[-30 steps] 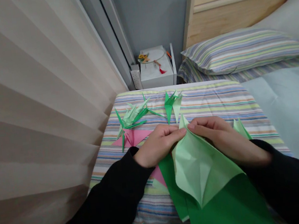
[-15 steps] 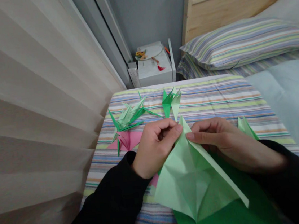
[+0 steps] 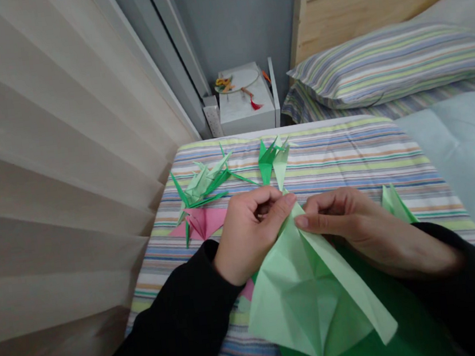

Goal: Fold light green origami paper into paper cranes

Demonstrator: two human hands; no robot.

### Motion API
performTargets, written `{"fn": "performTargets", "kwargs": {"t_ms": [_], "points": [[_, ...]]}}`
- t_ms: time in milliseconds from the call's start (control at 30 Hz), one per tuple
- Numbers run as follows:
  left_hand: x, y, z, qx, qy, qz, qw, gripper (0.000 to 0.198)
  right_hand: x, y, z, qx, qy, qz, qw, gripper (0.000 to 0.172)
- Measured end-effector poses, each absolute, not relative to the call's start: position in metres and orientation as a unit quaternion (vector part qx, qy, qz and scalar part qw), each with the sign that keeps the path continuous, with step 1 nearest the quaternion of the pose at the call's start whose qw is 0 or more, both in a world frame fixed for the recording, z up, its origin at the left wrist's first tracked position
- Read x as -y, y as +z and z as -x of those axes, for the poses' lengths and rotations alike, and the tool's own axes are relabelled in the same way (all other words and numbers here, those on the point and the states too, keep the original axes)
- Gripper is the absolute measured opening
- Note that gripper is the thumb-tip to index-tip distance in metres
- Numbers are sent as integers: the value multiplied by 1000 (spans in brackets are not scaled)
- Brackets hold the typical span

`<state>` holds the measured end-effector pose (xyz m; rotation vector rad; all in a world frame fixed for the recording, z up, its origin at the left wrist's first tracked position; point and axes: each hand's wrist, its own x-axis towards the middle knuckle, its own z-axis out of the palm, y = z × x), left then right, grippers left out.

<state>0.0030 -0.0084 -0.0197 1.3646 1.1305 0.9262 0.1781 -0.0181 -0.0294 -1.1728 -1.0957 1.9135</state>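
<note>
From the head camera I see my left hand (image 3: pixel 251 237) curled, its thumb and fingertips pinching the top corner of a creased light green origami sheet (image 3: pixel 309 302), which hangs below the fingers. My right hand (image 3: pixel 364 226) has its fingers pressed together, their tips pinching the sheet's edge just beside the left thumb. Dark green paper (image 3: pixel 405 325) lies under the sheet, below the right fingers. Ahead of the fingertips, on a striped quilt (image 3: pixel 338 154), lie green paper cranes (image 3: pixel 201 185). A pink paper crane (image 3: pixel 200 224) sits left of the left fingers, and a light green paper piece (image 3: pixel 397 207) lies beyond the right fingers.
</note>
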Motion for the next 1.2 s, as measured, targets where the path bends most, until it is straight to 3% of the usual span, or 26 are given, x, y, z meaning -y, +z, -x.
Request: {"fn": "performTargets", "kwargs": {"t_ms": [367,700,933,1200], "points": [[4,-26,1,-455,340,-575,589,39,16,-28,-183,430,705,475,303,41],[0,-19,2,-442,406,-577,554,51,11,-33,-185,490,681,430,333,40],[-11,8,-3,-453,335,-619,547,48,3,-37,-187,509,633,398,426,49],[-41,-15,-22,-393,391,-625,549,56,-6,-37,-194,498,586,425,478,52]]}}
